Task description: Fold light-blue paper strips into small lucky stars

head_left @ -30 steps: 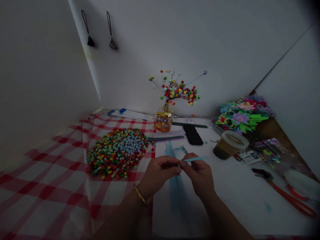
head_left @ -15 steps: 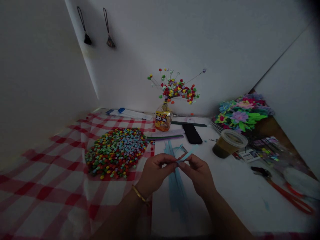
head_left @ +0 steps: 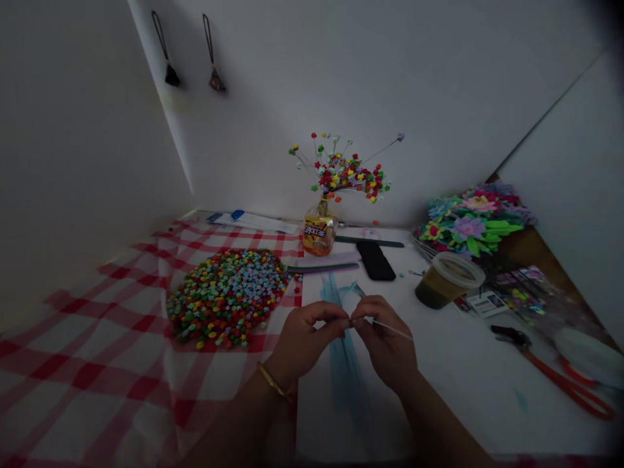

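Fingertips of both hands meet above a bundle of light blue paper strips (head_left: pixel 344 364) on the white surface. My left hand (head_left: pixel 309 335), with a gold bracelet at the wrist, pinches the folded end of a paper strip. My right hand (head_left: pixel 387 338) pinches the same end from the other side. The strip's pale loose part (head_left: pixel 394 329) sticks out to the right across my right fingers. The folded end is small and mostly hidden between the fingertips.
Many small coloured paper stars (head_left: pixel 229 296) lie piled at the left. Behind are a bottle (head_left: pixel 318 235) with star stems and a black phone (head_left: pixel 375 260). Right: a plastic tub (head_left: pixel 446 283), felt flowers (head_left: pixel 470 224), and pliers with an orange strap (head_left: pixel 565 383).
The strip's loose part pointed up and right before; now it points right and slightly down. My right fingers have curled closer round it.
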Motion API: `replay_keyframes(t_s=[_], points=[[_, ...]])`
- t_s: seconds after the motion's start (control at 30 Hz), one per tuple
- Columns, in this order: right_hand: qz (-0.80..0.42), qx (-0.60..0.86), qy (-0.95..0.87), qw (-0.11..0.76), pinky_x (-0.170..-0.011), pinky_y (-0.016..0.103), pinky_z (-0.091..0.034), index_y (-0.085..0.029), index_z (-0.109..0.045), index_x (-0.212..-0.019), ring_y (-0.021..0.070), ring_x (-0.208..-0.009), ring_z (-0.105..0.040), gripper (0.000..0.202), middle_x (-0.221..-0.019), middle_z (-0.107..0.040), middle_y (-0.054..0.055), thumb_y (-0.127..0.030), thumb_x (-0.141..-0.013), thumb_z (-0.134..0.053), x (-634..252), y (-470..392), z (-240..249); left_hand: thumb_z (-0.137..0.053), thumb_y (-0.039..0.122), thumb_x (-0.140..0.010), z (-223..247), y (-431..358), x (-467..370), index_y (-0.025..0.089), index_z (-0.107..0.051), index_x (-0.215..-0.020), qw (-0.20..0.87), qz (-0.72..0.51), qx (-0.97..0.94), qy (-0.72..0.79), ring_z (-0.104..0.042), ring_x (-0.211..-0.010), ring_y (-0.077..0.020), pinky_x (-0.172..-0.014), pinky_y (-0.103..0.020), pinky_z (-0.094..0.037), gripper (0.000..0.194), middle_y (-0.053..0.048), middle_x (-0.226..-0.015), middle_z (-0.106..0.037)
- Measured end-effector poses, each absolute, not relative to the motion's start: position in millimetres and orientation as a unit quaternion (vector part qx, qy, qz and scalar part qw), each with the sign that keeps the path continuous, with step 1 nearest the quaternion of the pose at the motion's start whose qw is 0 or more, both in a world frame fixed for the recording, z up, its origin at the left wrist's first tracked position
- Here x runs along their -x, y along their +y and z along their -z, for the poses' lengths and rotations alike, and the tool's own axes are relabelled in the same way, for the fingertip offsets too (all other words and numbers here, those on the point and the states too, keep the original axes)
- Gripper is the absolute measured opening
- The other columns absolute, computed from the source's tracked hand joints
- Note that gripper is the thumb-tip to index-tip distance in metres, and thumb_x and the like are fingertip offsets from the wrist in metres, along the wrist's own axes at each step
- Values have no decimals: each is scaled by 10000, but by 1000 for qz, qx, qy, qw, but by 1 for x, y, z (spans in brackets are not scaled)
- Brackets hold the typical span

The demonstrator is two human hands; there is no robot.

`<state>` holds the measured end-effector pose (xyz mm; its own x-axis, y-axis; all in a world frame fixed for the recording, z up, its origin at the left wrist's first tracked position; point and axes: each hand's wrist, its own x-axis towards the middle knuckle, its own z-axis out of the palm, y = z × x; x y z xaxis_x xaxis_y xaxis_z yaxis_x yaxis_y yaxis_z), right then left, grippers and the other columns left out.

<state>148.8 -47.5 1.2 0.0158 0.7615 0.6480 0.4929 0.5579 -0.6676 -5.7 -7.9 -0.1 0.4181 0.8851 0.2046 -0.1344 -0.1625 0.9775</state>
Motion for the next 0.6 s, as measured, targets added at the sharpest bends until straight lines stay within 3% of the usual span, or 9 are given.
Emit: replay_keyframes(t_s=[0.13, 0.33, 0.43, 0.6], points=[[-31, 445, -715, 538, -710, 359, -452, -240, -636, -818, 209, -807, -548, 114, -814, -563, 50, -169, -837, -549, -154, -47, 3, -683, 305, -721, -1, -7, 6, 133, -635, -686, 706, -398, -526, 256, -548, -523, -117, -563, -254, -426, 182, -39, -609, -673], [40, 374, -769, 517, -720, 387, -449, -283, -674, -904, 215, -808, -537, 226, -813, -610, 49, -110, -822, -553, -155, -45, 4, -656, 238, -724, 0, -6, 10, 131, -622, -629, 781, -355, -463, 222, -535, -477, -103, -486, -225, -364, 146, -8, -506, -612], [2, 375, -751, 544, -719, 377, -460, -278, -669, -913, 212, -819, -548, 190, -822, -613, 52, -139, -822, -577, -151, -45, 0, -662, 180, -679, 1, -5, 10, 135, -629, -624, 779, -379, -450, 215, -522, -457, -98, -485, -225, -363, 78, 6, -471, -598], [-167, 434, -684, 563, -707, 365, -473, -238, -655, -845, 214, -802, -573, 64, -784, -587, 51, -268, -829, -601, -151, -44, 5, -651, 185, -693, 5, -3, 11, 141, -647, -666, 737, -427, -478, 213, -549, -509, -116, -529, -240, -400, 52, -2, -520, -626]])
